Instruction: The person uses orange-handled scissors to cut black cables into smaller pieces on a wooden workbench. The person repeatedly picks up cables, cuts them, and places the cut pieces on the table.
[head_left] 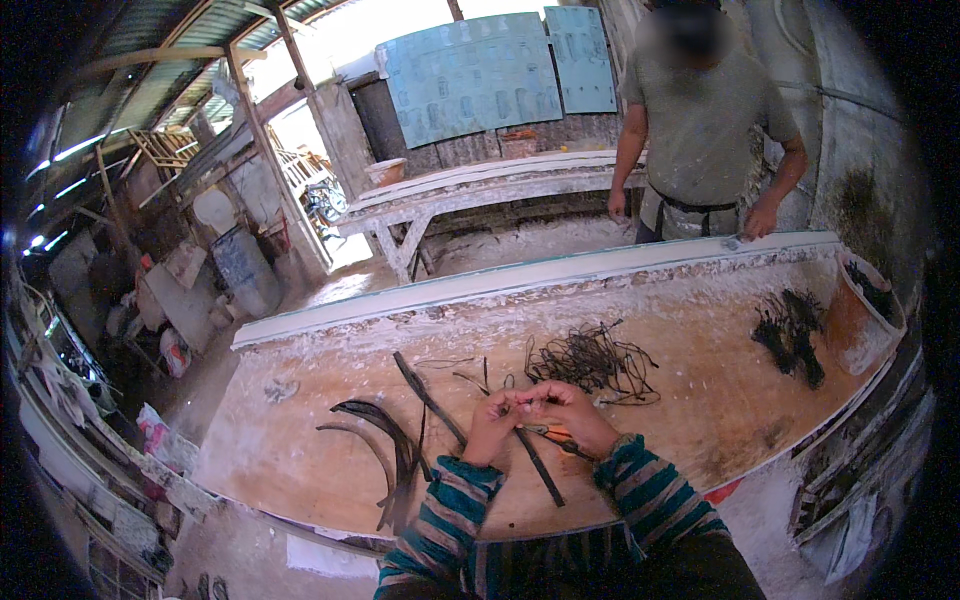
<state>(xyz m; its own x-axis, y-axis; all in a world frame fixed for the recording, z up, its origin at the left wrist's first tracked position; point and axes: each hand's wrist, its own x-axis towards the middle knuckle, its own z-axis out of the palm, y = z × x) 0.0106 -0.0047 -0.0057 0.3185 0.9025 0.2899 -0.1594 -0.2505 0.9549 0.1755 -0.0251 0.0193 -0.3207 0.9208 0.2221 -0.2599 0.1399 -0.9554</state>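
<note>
My left hand (492,424) and my right hand (575,418) meet over the table, fingertips pinched together. Whatever they pinch is too small to make out. Beneath my right hand shows an orange-handled tool (550,433); whether it is gripped or lying there, I cannot tell. A narrow black strip (541,468) runs from below my fingers toward the near edge. Left of my hands lie a longer black strip (428,398) and several curved dark strips (398,440). Just beyond my right hand is a loose tangle of thin black cords (592,362).
The wooden tabletop (280,440) has a white-crusted far side with a long pale bar (540,277) along it. A person (705,130) stands behind, one hand on the bar. Dark knotted bundles (790,335) and a clay-coloured pot (862,318) sit at the right. A whitened bench (480,190) stands farther back.
</note>
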